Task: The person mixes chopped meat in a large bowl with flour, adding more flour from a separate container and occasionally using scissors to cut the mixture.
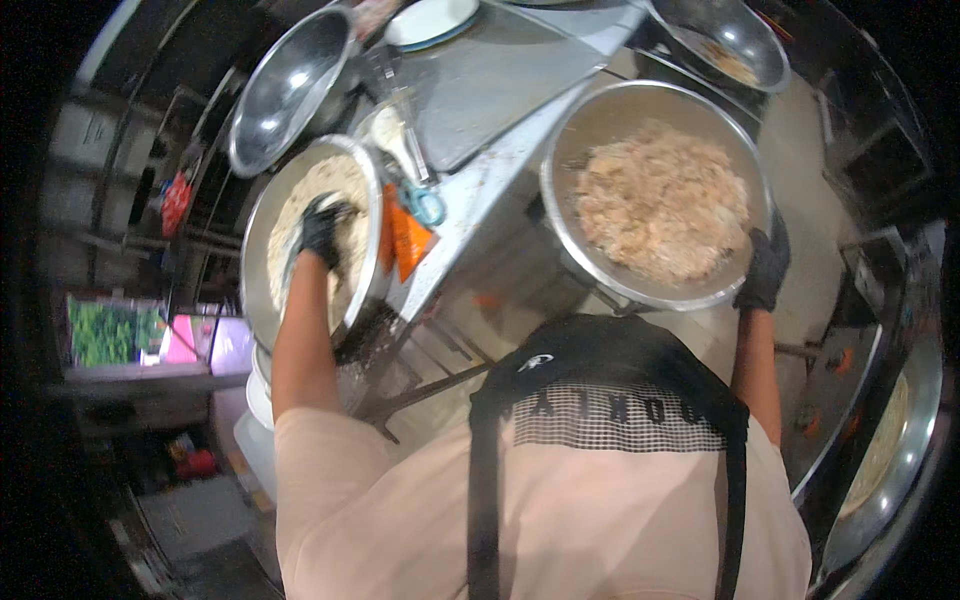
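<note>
My left hand (322,228), in a black glove, is down inside a steel bowl (374,270) of pale, flour-like powder (342,180). Its fingers look curled into the powder, and their tips are partly hidden; what they hold I cannot make out. On the other side, my right hand (768,268), also gloved in black, grips the right rim of a large steel bowl (562,205). That bowl holds a heap of pinkish-beige, floury-looking food pieces (660,200), somewhat blurred.
Beside the powder bowl lie an orange packet (408,240), blue-handled scissors (428,206) and a white scoop-like utensil (393,138). Behind are a grey metal tray (480,85), another steel bowl (290,90), white plates (432,22) and a steel bowl (725,45) with food remnants.
</note>
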`<control>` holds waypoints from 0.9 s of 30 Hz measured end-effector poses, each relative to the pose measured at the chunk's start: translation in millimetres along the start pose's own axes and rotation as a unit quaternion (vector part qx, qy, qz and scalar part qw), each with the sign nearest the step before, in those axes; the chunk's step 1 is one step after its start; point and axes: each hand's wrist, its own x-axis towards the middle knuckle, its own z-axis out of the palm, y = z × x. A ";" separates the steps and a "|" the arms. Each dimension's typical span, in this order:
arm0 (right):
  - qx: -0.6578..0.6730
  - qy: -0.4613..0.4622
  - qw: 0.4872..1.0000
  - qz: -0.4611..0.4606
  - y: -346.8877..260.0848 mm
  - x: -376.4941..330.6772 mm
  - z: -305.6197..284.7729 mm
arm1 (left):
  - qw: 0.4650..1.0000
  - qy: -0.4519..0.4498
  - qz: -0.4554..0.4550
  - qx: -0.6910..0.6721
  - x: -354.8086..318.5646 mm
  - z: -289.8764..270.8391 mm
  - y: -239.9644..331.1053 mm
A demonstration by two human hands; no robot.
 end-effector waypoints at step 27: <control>-0.012 0.062 0.997 -0.042 25.6 8.9 -3.2 | 0.880 -0.429 0.200 0.037 -80.7 351.5 255.7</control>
